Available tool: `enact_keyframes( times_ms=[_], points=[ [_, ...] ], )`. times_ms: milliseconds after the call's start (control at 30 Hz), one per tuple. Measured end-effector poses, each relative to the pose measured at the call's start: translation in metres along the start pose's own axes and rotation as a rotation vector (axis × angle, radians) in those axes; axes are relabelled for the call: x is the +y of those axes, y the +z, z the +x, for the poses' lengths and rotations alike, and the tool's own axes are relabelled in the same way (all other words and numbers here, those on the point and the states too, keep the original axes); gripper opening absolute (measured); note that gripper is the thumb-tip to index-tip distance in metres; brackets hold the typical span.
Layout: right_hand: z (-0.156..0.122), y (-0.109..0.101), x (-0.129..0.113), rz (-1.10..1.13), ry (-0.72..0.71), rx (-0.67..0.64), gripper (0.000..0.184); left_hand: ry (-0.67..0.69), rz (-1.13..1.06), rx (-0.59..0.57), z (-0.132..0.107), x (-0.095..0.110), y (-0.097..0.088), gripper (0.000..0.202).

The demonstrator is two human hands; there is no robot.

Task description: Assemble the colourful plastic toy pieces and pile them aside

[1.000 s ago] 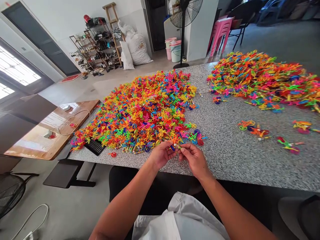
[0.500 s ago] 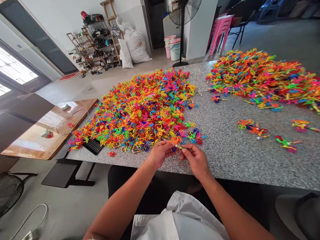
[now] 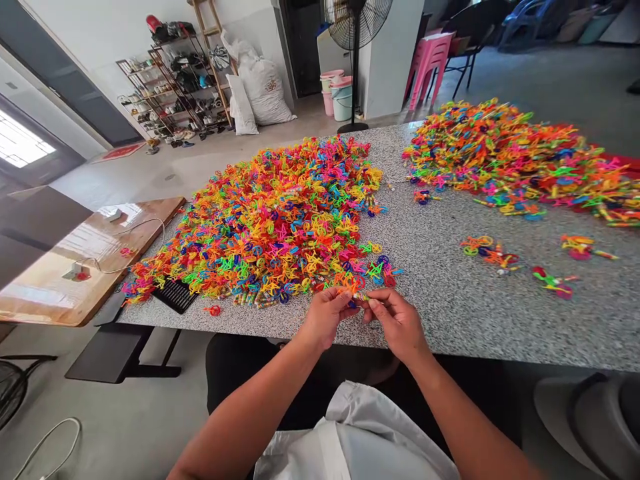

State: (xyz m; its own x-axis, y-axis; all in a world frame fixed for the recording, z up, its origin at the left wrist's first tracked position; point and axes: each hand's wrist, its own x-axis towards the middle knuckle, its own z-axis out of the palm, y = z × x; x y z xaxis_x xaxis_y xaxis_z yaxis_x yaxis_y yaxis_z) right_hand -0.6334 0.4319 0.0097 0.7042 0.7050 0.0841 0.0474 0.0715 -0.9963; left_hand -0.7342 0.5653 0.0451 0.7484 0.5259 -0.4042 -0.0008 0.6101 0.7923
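Observation:
Close to the table's front edge, my left hand [image 3: 323, 319] pinches a small orange plastic toy piece [image 3: 353, 283], partly hidden by the fingers. My right hand [image 3: 400, 327] meets it from the other side, thumb and forefinger closed on a thin yellow-green printed tube [image 3: 364, 298]. The tube's near end touches or almost touches the orange piece; I cannot tell which. Just beyond both hands spreads a big heap of bright plastic toy pieces [image 3: 280, 227], with wheel and frame shapes among them. Several printed tubes [image 3: 253, 298] lie along its front edge.
On the right of the speckled stone table [image 3: 430, 280] lies a second heap of toys with tubes [image 3: 500, 157]. Loose toys [image 3: 493, 253] sit in front of it. A black slotted tray [image 3: 175, 295] pokes out at left. A standing fan [image 3: 356, 67] is behind the table.
The view has swung slightly right, so the scene sits further left. Both hands stay together on the toy piece and tube, with only small finger shifts.

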Motion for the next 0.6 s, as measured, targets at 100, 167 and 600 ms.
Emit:
enact_keyframes(
  times_ms=[100,167,600],
  points=[
    [-0.009,0.001,0.004,-0.079,-0.048,0.026,0.022,0.1,0.103,0.032,-0.002,-0.006,0.007,0.033],
    [-0.012,0.0,0.007,-0.079,-0.069,0.032,0.022,0.15,0.169,0.059,-0.004,-0.008,0.011,0.03],
    [0.003,-0.013,0.005,0.363,0.181,-0.057,0.028,-0.173,-0.034,-0.048,0.001,0.001,0.006,0.03]
  ],
)
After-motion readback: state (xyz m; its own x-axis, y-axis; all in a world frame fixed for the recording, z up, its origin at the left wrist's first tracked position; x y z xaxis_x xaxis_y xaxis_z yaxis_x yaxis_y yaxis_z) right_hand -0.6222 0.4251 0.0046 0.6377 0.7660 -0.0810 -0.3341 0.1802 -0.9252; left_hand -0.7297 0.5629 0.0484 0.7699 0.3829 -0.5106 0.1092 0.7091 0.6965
